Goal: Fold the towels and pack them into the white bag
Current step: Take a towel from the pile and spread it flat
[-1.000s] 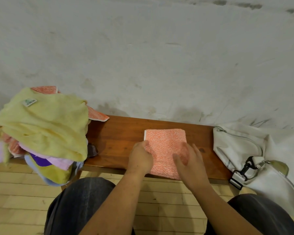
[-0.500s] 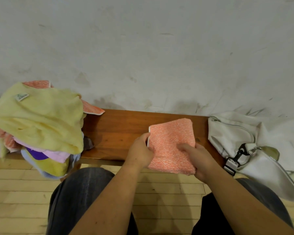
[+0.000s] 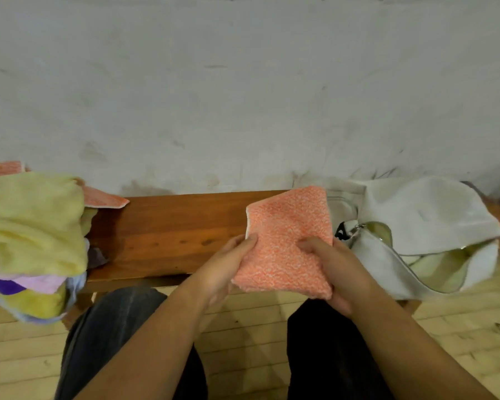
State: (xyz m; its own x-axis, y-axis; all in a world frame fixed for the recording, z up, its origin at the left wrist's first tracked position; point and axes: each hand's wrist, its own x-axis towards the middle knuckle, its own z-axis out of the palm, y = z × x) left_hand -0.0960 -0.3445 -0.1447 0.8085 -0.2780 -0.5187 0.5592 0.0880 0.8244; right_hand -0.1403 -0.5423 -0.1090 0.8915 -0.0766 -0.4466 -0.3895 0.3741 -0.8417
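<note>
A folded orange towel point(image 3: 286, 235) is held up off the wooden bench point(image 3: 168, 226), tilted toward the right. My left hand point(image 3: 228, 269) grips its left edge and my right hand point(image 3: 332, 269) grips its lower right corner. The white bag point(image 3: 433, 215) lies at the bench's right end, just right of the towel, its zip mouth open with a pale yellow-green towel point(image 3: 445, 269) showing inside. A heap of unfolded towels point(image 3: 32, 226), yellow on top with pink, purple and blue below, sits at the bench's left end.
A grey plaster wall point(image 3: 243, 96) rises directly behind the bench. Another orange towel point(image 3: 104, 200) pokes out from under the heap. Pale wooden floorboards point(image 3: 459, 342) lie below, and my dark-trousered knees point(image 3: 113, 327) are close to the bench's front edge.
The orange towel lay flat on the bench under both hands. Both hands have since gripped it, lifted it and carried it rightward toward the bag.
</note>
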